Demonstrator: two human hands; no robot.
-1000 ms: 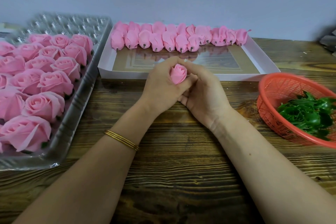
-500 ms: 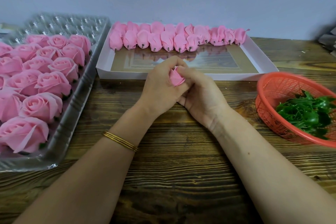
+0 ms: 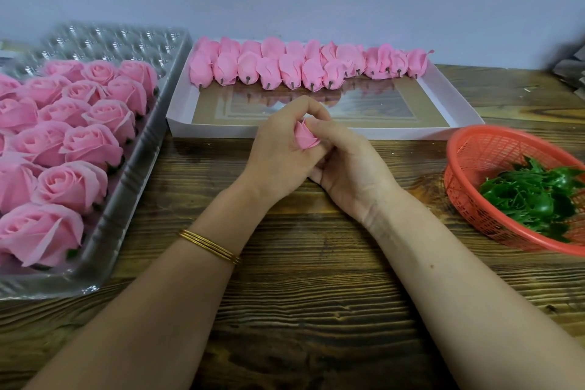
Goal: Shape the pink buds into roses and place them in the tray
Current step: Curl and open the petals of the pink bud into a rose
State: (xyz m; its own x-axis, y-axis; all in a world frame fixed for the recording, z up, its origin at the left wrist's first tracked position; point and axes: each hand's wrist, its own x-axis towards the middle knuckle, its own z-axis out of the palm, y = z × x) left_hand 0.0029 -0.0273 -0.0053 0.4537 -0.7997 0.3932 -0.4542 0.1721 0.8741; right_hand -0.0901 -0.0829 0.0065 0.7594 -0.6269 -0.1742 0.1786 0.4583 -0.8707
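Curled fingers (image 3: 330, 133) of the left hand (image 3: 278, 152) and the right hand (image 3: 351, 168) grip one pink bud (image 3: 306, 137) between them, above the middle of the table (image 3: 316, 294) and just in front of the white box (image 3: 457, 100). More buds (image 3: 285, 68) lie in a row along the box's far edge. A tray (image 3: 109, 231) of roses (image 3: 72, 184) sits at the table's left edge, and a red basket (image 3: 468, 174) of leaves (image 3: 535, 199) at its right edge.
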